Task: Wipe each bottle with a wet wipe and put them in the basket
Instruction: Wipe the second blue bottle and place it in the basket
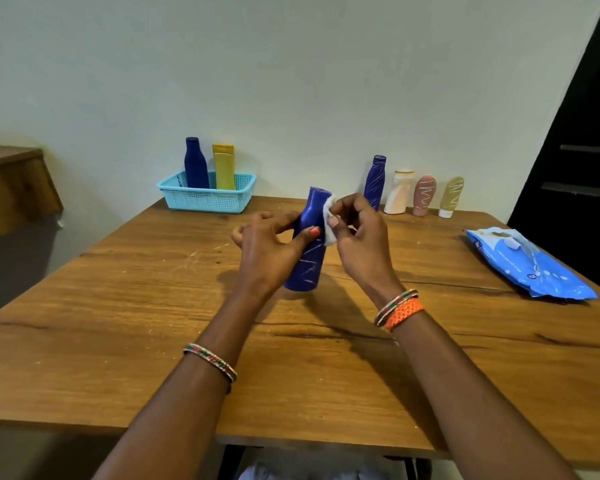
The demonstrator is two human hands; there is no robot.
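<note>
A dark blue bottle (307, 258) with white scribbles is tilted above the table centre. My left hand (267, 247) grips its middle from the left, thumb across the front. My right hand (359, 233) pinches a folded white wet wipe (329, 220) against the bottle's upper right side. At the back left stands a light blue basket (205, 199) holding a dark blue bottle (195, 164) and a yellow bottle (224, 168), both upright. Along the back right stand a scribbled blue bottle (374, 181), a white bottle (399, 194), a pink tube (424, 195) and an olive tube (451, 197).
A blue pack of wet wipes (530, 265) lies at the table's right edge. The wooden table (118, 306) meets a pale wall at the back. A wooden ledge (11, 188) juts out on the left, and a dark door (586, 150) stands on the right.
</note>
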